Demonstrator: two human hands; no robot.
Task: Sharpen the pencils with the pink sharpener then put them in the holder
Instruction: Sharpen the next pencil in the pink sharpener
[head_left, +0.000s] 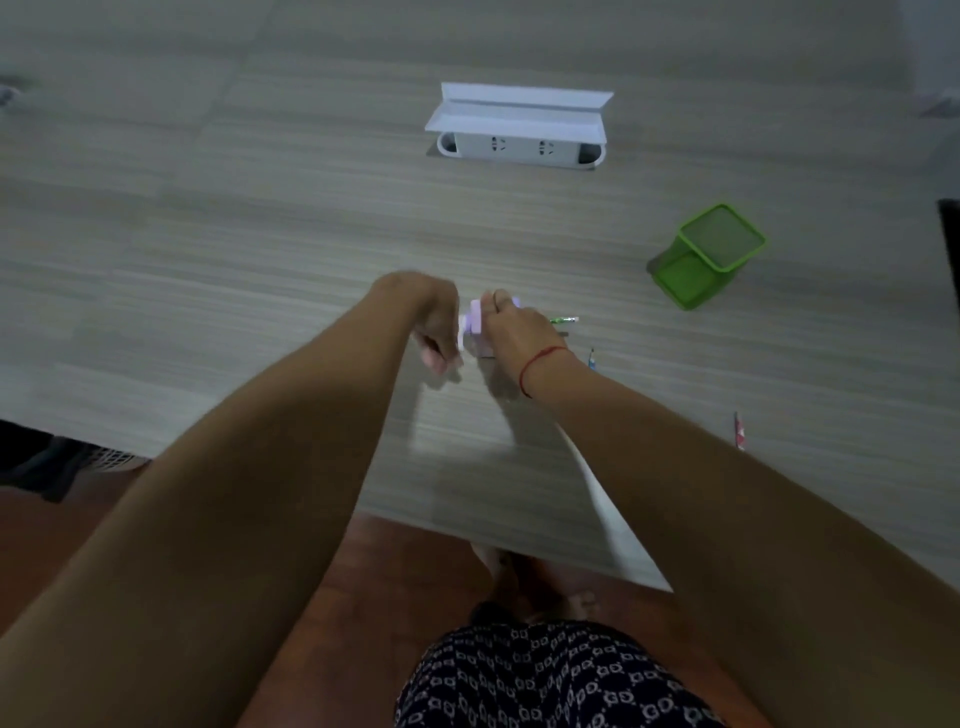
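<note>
**Both grips at the pink sharpener**

The right grip (511, 327) lies over the top of the pink sharpener (475, 325), fingers curled down round its body and clamping it against the surface (260, 260). A red thread (540, 361) circles that wrist. The left grip (439, 332) sits just beside the right one, on the sharpener's left end, with its fingers curled at the white crank (461, 338). Motion blur makes it impossible to tell whether they actually pinch the crank.

Just past the right grip, on its right side, the end of a green pencil (565, 320) pokes out. The hand hides where its other end goes. A second pencil (591, 358) lies near the right wrist, only its tip showing above the forearm. A third pencil (739, 431) shows farther right and nearer the person, partly hidden by the same arm.

The green mesh holder (709, 257) stands well apart from both grips, off to the right and farther from the person. Nothing can be made out inside it.

Straight ahead of the grips, far across the surface, a white socket box (519, 145) is set into it with its lid raised. Below the near edge show a reddish floor (363, 597) and a dark patterned garment (545, 680).
</note>
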